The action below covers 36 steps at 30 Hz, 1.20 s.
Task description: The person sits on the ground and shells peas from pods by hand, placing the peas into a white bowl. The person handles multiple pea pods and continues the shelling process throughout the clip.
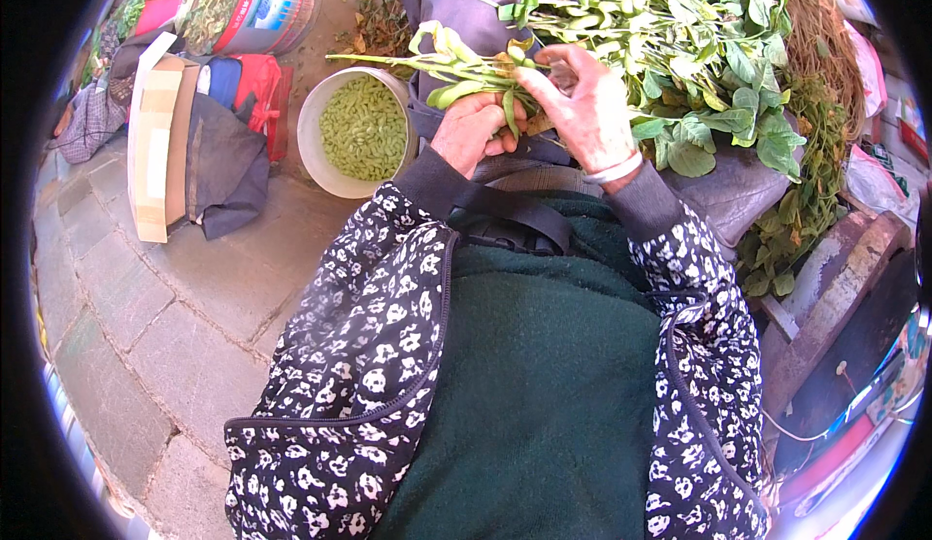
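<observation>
My left hand point(477, 132) is closed around the lower side of a green soybean stalk point(466, 70) with plump pods and some yellowed leaf. My right hand point(586, 107) is at the stalk's right end, its thumb and forefinger on either side of the stem; the other fingers are partly hidden. The stalk's thin tip points left, above a white plastic bucket point(309, 136) that holds many shelled green soybeans point(364, 129). A large heap of soybean plants point(655, 38), with pods and leaves, lies just beyond and to the right of my right hand, over dark cloth.
At left, an open cardboard box point(164, 154) stands beside dark cloth point(226, 161) and a red bag point(258, 89) on stone paving. A printed round tub point(255, 5) of plant scraps is at the upper left. Dry stalks point(830, 38) and a worn wooden frame point(837, 300) are at right.
</observation>
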Tool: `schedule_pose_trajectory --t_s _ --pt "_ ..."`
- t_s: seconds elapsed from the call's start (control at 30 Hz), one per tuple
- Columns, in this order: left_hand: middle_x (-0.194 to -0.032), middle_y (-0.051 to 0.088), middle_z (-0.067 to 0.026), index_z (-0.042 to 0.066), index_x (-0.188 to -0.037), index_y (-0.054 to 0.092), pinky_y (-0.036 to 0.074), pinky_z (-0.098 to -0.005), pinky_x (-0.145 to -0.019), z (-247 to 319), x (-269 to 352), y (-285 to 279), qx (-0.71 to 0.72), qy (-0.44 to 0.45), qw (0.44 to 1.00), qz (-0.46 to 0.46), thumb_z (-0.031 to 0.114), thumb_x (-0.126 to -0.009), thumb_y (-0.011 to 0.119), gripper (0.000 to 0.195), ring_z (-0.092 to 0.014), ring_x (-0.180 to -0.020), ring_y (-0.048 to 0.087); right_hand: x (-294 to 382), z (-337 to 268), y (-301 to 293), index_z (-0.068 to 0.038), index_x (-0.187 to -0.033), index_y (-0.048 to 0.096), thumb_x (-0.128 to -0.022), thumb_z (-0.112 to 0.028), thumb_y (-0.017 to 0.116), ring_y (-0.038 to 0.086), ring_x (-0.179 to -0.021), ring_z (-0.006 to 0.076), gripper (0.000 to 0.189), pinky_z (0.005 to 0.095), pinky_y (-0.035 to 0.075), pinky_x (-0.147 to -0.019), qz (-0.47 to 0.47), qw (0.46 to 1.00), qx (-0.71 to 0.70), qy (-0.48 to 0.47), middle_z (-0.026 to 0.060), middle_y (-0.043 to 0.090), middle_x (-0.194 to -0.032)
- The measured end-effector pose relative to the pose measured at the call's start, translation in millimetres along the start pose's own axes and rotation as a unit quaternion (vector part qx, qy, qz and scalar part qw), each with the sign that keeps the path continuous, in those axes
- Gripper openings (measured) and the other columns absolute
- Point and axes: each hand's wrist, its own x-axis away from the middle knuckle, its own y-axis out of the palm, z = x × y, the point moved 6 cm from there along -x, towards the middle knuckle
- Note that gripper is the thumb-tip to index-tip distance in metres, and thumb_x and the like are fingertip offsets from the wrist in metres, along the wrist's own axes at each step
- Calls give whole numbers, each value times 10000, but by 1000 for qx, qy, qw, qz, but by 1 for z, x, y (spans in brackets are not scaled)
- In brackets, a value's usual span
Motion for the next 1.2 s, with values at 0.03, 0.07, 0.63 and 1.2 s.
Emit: schedule_pose_trajectory --t_s 0.03,0.07,0.63,1.2 --pt "-806 546 -27 49 -889 571 399 -207 -573 3 2 2 -25 -2 1000 1 110 -820 439 161 -103 -634 504 -7 -2 1 -8 -857 608 -811 -204 674 505 -539 67 212 232 421 -508 8 999 24 -31 42 595 -620" --pt "-801 543 -28 49 -879 566 396 -205 -570 8 5 5 -51 -4 999 2 109 -813 435 158 -107 -629 504 -13 4 6 0 -837 604 -805 -194 676 511 -559 68 209 242 425 -521 -14 1000 -4 -26 40 599 -632" --pt "-712 517 53 35 -1009 609 280 -140 -455 9 -4 4 78 50 996 -8 185 -840 625 227 -19 -558 391 22 0 3 -30 -785 594 -750 55 676 366 -605 -13 122 150 323 -532 29 944 -324 59 -69 513 -707" --pt "-726 511 52 94 -910 592 322 -153 -515 3 -4 6 45 53 997 43 230 -839 644 162 -22 -612 430 41 13 10 5 -1097 582 -909 -152 530 501 -600 26 251 155 388 -482 -181 921 -294 181 11 620 -802"
